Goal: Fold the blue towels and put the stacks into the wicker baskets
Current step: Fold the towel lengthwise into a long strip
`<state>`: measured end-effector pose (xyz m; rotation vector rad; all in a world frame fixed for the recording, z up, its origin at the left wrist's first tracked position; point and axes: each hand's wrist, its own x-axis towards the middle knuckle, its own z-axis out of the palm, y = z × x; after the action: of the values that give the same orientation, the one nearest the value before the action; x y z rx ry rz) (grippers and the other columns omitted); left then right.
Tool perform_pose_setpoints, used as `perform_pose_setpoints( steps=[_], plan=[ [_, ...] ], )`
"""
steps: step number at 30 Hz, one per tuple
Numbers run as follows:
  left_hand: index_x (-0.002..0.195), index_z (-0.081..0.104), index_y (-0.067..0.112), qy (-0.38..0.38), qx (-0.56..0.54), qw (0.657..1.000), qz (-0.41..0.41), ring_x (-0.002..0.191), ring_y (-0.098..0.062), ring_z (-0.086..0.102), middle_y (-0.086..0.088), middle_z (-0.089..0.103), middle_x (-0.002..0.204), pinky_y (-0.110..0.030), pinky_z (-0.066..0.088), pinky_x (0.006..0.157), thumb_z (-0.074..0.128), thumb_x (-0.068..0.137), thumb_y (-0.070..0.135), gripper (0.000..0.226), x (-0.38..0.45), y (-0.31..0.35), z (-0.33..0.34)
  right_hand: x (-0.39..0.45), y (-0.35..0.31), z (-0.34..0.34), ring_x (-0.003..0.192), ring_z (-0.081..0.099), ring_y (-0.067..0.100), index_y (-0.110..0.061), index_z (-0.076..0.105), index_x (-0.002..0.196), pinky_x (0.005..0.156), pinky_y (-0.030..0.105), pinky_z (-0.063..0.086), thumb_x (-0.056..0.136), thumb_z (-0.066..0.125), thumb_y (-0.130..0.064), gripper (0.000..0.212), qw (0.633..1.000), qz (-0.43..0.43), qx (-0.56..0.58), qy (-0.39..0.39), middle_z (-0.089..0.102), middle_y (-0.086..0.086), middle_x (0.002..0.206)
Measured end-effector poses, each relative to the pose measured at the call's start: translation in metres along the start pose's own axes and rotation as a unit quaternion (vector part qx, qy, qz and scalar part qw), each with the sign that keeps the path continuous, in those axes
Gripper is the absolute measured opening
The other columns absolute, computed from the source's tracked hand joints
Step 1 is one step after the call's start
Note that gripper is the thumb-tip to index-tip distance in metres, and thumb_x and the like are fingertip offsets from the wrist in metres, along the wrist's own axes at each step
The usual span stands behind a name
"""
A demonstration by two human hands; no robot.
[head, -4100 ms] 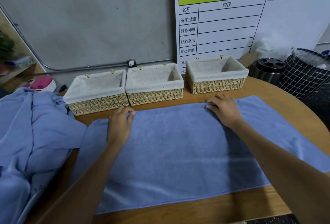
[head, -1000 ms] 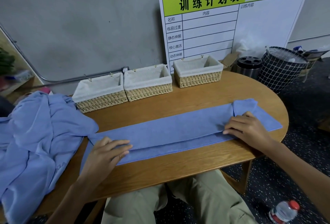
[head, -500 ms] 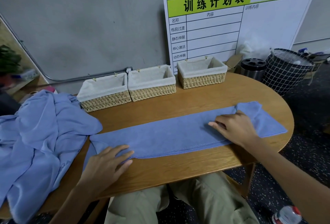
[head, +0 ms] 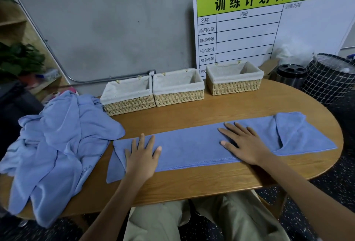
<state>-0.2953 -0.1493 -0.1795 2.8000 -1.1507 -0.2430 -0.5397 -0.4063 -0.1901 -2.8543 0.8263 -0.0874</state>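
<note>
A blue towel, folded lengthwise into a long strip, lies across the wooden table. Its right end is rumpled and doubled over. My left hand lies flat, fingers spread, on the strip's left part. My right hand presses flat on the strip right of its middle. A heap of unfolded blue towels covers the table's left end and hangs over its edge. Three wicker baskets with white liners stand along the back: left basket, middle basket, right basket; all look empty.
A white and green chart board leans on the wall behind the baskets. To the right of the table stand a black bin and a grid-patterned hamper. A shelf with a plant is at left.
Earlier the towel lay wide and my hands held its far edge; now it is a narrow strip. In the last second both hands slid inward along it, flattening it.
</note>
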Motion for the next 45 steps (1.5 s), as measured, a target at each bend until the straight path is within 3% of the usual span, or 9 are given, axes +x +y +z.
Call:
perform_pose_setpoints(
  steps=[5, 9, 12, 16, 19, 23, 34, 38, 45],
  plan=[
    [0.160, 0.010, 0.036, 0.029, 0.079, 0.995, -0.050, 0.154, -0.031, 0.005, -0.004, 0.003, 0.169, -0.059, 0.014, 0.119, 0.019, 0.102, 0.062, 0.064, -0.014, -0.040, -0.001, -0.002, 0.001, 0.001, 0.153, -0.006, 0.013, -0.047, 0.008, 0.155, 0.123, 0.042, -0.001, 0.064, -0.023, -0.089, 0.106, 1.000, 0.004, -0.004, 0.002, 0.001, -0.016, 0.165],
    [0.145, 0.052, 0.024, 0.105, 0.164, 0.979, -0.060, 0.138, -0.036, 0.041, -0.015, 0.040, 0.155, -0.060, 0.036, 0.105, 0.048, 0.100, 0.037, 0.047, -0.025, -0.062, -0.010, -0.001, 0.001, 0.002, 0.153, -0.003, 0.013, -0.046, 0.010, 0.155, 0.123, 0.042, 0.002, 0.065, -0.024, -0.088, 0.105, 1.000, 0.003, -0.008, 0.013, 0.004, -0.016, 0.165],
    [0.134, 0.059, 0.023, 0.136, 0.238, 0.961, -0.048, 0.128, -0.035, 0.047, -0.014, 0.040, 0.153, -0.051, 0.040, 0.094, 0.066, 0.085, 0.015, 0.050, -0.029, -0.054, -0.024, -0.001, 0.000, 0.002, 0.153, -0.001, 0.014, -0.045, 0.013, 0.155, 0.123, 0.042, 0.004, 0.068, -0.022, -0.087, 0.104, 1.000, 0.003, -0.009, 0.020, 0.007, -0.016, 0.165],
    [0.138, 0.059, 0.016, 0.218, 0.086, 0.968, 0.088, 0.127, -0.038, 0.051, -0.013, 0.047, 0.150, -0.049, 0.044, 0.095, 0.063, 0.083, -0.002, 0.058, -0.013, -0.021, -0.037, -0.003, -0.001, 0.001, 0.153, 0.000, 0.013, -0.045, 0.016, 0.155, 0.123, 0.042, 0.003, 0.068, -0.019, -0.089, 0.104, 1.000, 0.004, 0.003, 0.023, 0.008, -0.016, 0.165],
    [0.154, 0.038, 0.021, 0.120, -0.079, 0.987, 0.070, 0.147, -0.028, 0.030, -0.004, 0.028, 0.163, -0.046, 0.033, 0.114, 0.042, 0.106, 0.028, 0.048, 0.005, -0.006, -0.027, -0.003, 0.000, 0.001, 0.153, -0.001, 0.012, -0.046, 0.015, 0.155, 0.123, 0.041, 0.003, 0.069, -0.019, -0.088, 0.102, 1.000, 0.006, 0.004, 0.022, 0.006, -0.016, 0.165],
    [0.159, 0.007, 0.039, 0.019, 0.007, 1.000, 0.001, 0.155, -0.024, -0.003, 0.004, -0.002, 0.169, -0.057, 0.009, 0.121, 0.021, 0.103, 0.060, 0.061, 0.017, -0.027, -0.003, -0.003, 0.001, 0.001, 0.153, -0.003, 0.012, -0.047, 0.012, 0.155, 0.123, 0.041, 0.002, 0.068, -0.020, -0.088, 0.101, 1.000, 0.007, 0.001, 0.015, 0.005, -0.017, 0.165],
    [0.158, -0.002, 0.045, 0.001, 0.070, 0.998, 0.001, 0.155, -0.025, -0.007, 0.004, -0.010, 0.168, -0.063, 0.002, 0.119, 0.009, 0.092, 0.077, 0.074, 0.010, -0.066, -0.003, 0.005, 0.004, 0.001, 0.153, -0.003, 0.011, -0.049, 0.011, 0.155, 0.123, 0.042, 0.002, 0.069, -0.018, -0.089, 0.099, 1.000, -0.002, 0.004, 0.007, 0.004, -0.018, 0.165],
    [0.158, 0.024, 0.036, 0.120, 0.054, 0.987, 0.094, 0.155, -0.024, 0.010, 0.001, 0.012, 0.168, -0.058, 0.012, 0.121, -0.008, 0.086, 0.078, 0.089, 0.005, -0.050, -0.005, 0.004, 0.001, 0.000, 0.153, -0.003, 0.013, -0.046, 0.009, 0.155, 0.123, 0.042, 0.002, 0.065, -0.024, -0.088, 0.104, 1.000, -0.004, -0.008, 0.012, 0.003, -0.016, 0.165],
    [0.157, 0.007, 0.046, 0.014, 0.014, 0.990, 0.141, 0.154, -0.017, -0.012, 0.015, -0.011, 0.166, -0.052, -0.001, 0.122, -0.017, 0.067, 0.093, 0.104, 0.009, -0.028, 0.010, 0.003, 0.011, -0.002, 0.153, -0.001, 0.011, -0.047, 0.014, 0.155, 0.123, 0.043, 0.004, 0.065, -0.020, -0.091, 0.106, 1.000, -0.005, 0.007, 0.010, 0.006, -0.017, 0.165]
  ],
)
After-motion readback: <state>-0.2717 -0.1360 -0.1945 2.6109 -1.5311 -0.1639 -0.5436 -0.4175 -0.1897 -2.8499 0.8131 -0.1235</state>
